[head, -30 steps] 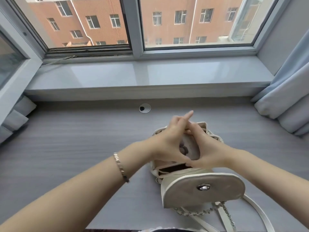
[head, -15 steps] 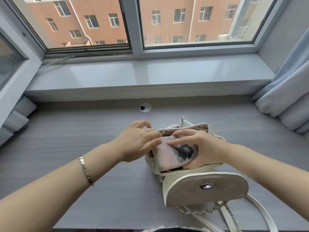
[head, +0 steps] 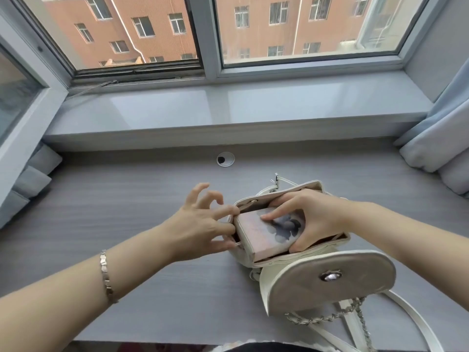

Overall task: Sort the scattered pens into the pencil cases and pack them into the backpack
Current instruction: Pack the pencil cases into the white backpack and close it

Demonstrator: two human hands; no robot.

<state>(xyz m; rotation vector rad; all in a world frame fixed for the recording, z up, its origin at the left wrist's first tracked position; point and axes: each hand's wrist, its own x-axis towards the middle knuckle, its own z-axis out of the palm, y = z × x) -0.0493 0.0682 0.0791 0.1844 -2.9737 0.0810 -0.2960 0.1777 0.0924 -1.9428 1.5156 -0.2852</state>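
Position: worn on the person's head
Facing: forward and down, across the desk toward the window
Nearness: close above the backpack

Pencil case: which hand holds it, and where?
Right hand grips the pencil case by its right end, fingers on top; left hand holds the backpack at its rim.

A grey wood-grain tabletop ran below the window ledge. 1 round cable grommet sat flush in it near its far edge. 1 cream backpack rested on it, right of the middle, its mouth open and its rounded flap folded toward the near edge. The backpack's white strap and chain trailed over the tabletop at the near right.
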